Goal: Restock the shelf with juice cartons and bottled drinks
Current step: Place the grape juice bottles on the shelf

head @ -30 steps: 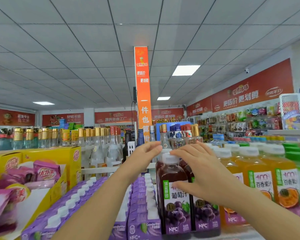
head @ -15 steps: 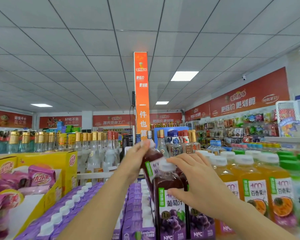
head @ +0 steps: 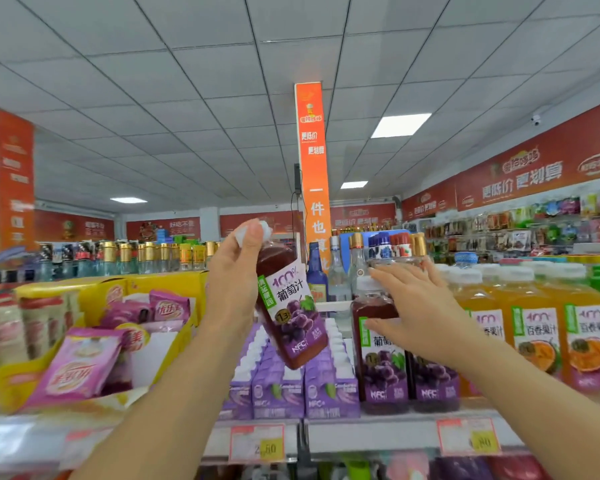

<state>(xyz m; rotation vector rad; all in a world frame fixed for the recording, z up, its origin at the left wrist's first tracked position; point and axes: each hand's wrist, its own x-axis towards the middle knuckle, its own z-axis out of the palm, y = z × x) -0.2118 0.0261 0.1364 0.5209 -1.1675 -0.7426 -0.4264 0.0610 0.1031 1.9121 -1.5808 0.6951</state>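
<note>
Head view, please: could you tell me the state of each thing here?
Held grape bottle: capped, tilted, off the shelf.
Left hand: grips its top.
Shelved grape bottle: upright.
Right hand: open, touching it.
Orange juice bottles: upright, capped.
Purple cartons: upright, in rows.

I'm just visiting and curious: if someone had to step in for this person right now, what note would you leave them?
Left hand: grips a grape juice bottle near its cap, tilted in the air above the purple cartons.
Right hand: open, fingers straight against the standing grape bottles on the shelf.
Done: cartons, grape bottles and orange juice bottles stand in rows.
Left: set the held bottle upright on the shelf, probably with the other grape ones.
</note>
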